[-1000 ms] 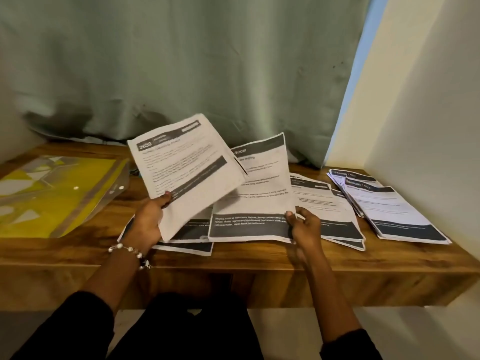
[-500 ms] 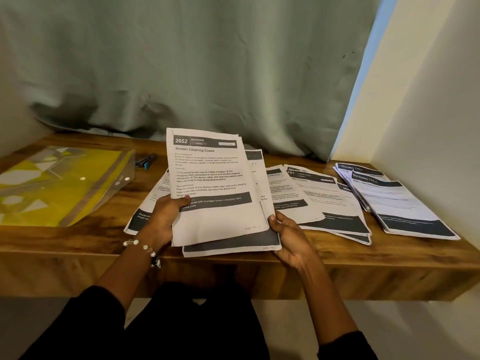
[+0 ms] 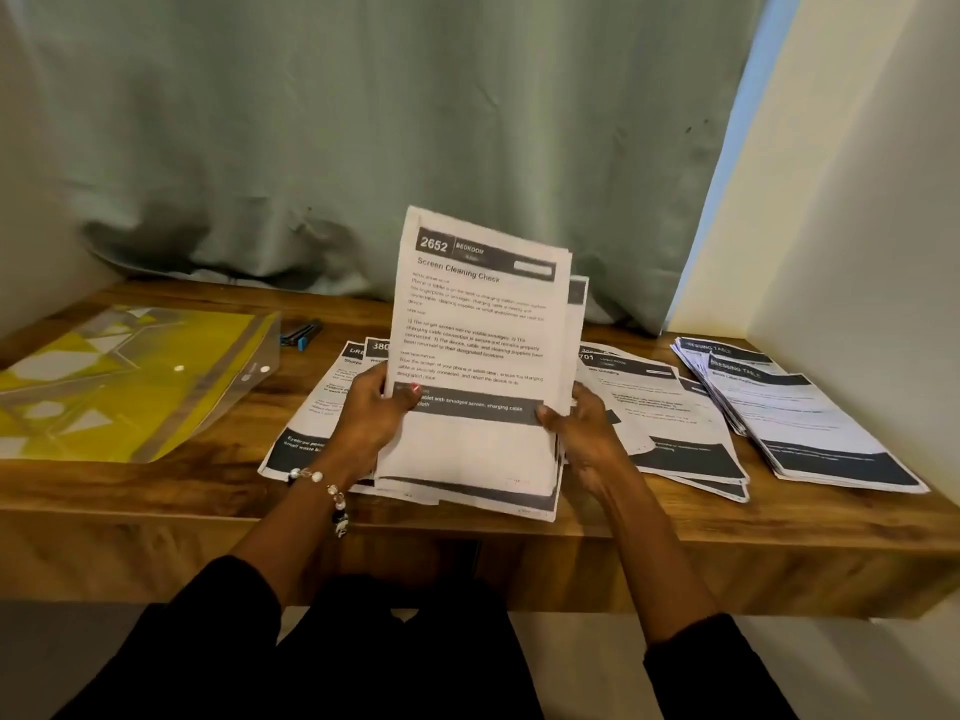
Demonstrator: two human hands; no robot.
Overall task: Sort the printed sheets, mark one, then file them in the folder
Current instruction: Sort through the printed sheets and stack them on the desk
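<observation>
White sheets (image 3: 483, 356) gripped upright over desk (image 3: 156, 491), left hand (image 3: 371, 413) and right hand (image 3: 582, 428) each clamped on a side edge. Sorting partly done: piles (image 3: 810, 423) laid out. Marking, filing left; yellow folder (image 3: 130, 376) far left, pen (image 3: 301, 335) untouched.

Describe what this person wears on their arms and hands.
Both arms are in black sleeves pushed up, leaving the forearms bare. The left hand has a beaded bracelet of white and dark beads at the wrist. The right hand shows no jewellery.
</observation>
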